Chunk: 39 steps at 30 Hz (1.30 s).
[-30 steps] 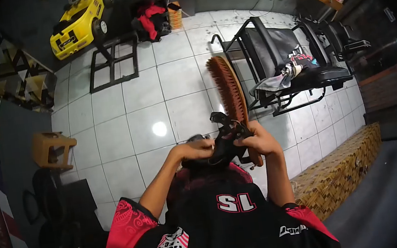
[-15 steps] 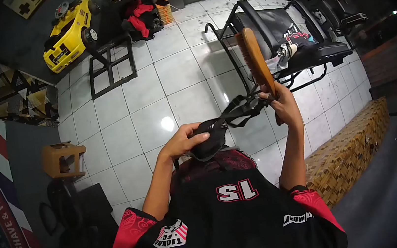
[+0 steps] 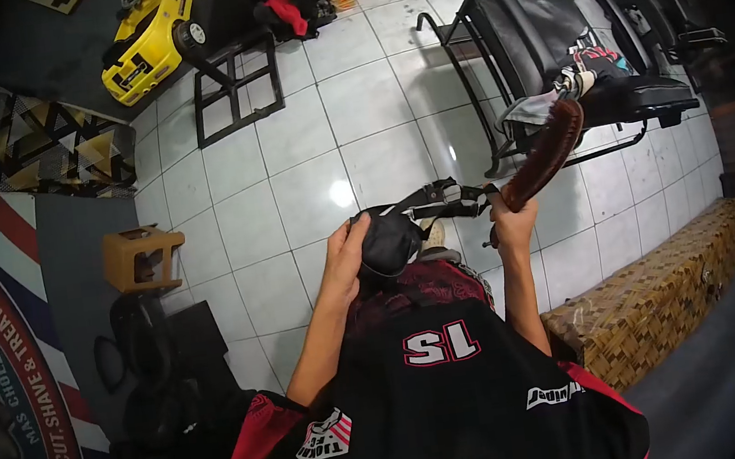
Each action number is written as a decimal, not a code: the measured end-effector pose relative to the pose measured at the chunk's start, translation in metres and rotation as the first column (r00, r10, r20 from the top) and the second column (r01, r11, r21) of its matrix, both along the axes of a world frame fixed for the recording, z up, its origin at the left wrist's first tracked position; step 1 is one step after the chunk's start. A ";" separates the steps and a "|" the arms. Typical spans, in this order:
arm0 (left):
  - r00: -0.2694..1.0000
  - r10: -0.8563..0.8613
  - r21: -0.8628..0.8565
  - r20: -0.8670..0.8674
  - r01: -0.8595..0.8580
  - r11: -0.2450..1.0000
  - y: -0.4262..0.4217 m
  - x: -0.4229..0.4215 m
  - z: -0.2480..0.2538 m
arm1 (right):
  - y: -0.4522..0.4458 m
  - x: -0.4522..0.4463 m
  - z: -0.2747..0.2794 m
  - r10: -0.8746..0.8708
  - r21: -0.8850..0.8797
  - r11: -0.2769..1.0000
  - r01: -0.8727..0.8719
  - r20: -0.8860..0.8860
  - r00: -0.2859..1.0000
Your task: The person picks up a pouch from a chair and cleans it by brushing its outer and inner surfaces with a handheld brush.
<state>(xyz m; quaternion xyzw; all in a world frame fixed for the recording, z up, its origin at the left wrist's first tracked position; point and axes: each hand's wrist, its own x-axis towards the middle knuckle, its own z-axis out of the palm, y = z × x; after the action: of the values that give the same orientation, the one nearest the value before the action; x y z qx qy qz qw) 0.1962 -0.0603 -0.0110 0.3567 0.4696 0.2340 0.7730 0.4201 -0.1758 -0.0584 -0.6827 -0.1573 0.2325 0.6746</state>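
Note:
A black pouch (image 3: 389, 243) with a strap hangs in front of my waist, and my left hand (image 3: 345, 255) grips its left side with the thumb on top. The black strap (image 3: 442, 199) stretches from the pouch to my right hand (image 3: 514, 219). That hand is closed round the lower end of a long brush (image 3: 546, 155), whose reddish-brown bristles face up and whose far end points up and to the right. The strap's end is also at my right fingers; how they hold it is partly hidden.
Ahead to the right stands a black chair (image 3: 537, 43) with cloths (image 3: 591, 69) on its seat. A woven-patterned bench (image 3: 660, 294) runs along the right. On the left are a brown stool (image 3: 144, 259), a black frame (image 3: 238, 92) and a yellow toy car (image 3: 153, 49).
The brush has swung from nearly upright to leaning right, and its bristles have turned upward. The strap has been drawn out between my hands, which are now farther apart than at first.

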 end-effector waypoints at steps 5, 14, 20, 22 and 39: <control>0.992 -0.027 0.067 -0.122 0.035 0.997 -0.013 0.007 0.005 | 0.026 -0.012 -0.006 0.029 0.113 0.994 0.002 -0.273 0.962; 0.911 0.408 -0.048 -0.060 -0.411 0.910 -0.061 -0.014 -0.010 | 0.063 -0.032 -0.055 0.709 0.075 0.348 -0.935 -0.673 0.210; 0.894 0.169 0.304 -0.414 -0.039 0.952 -0.081 -0.021 0.029 | 0.087 -0.075 -0.044 0.616 0.252 0.091 -0.964 -0.775 -0.144; 0.864 0.249 0.413 -0.438 -0.053 0.909 -0.090 -0.031 0.014 | 0.090 -0.084 -0.014 0.594 0.273 -0.020 -0.962 -0.770 -0.231; 0.397 0.830 0.586 -0.392 -0.588 0.558 -0.041 -0.213 -0.028 | 0.098 -0.188 0.082 0.835 0.096 -0.075 -0.993 -0.538 -0.115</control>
<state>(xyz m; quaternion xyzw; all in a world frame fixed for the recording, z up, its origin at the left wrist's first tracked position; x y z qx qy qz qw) -0.0170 -0.1012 -0.0391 0.3051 0.7558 0.4914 0.3069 0.2318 -0.0773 0.0237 -0.3918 -0.3945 0.8107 0.1836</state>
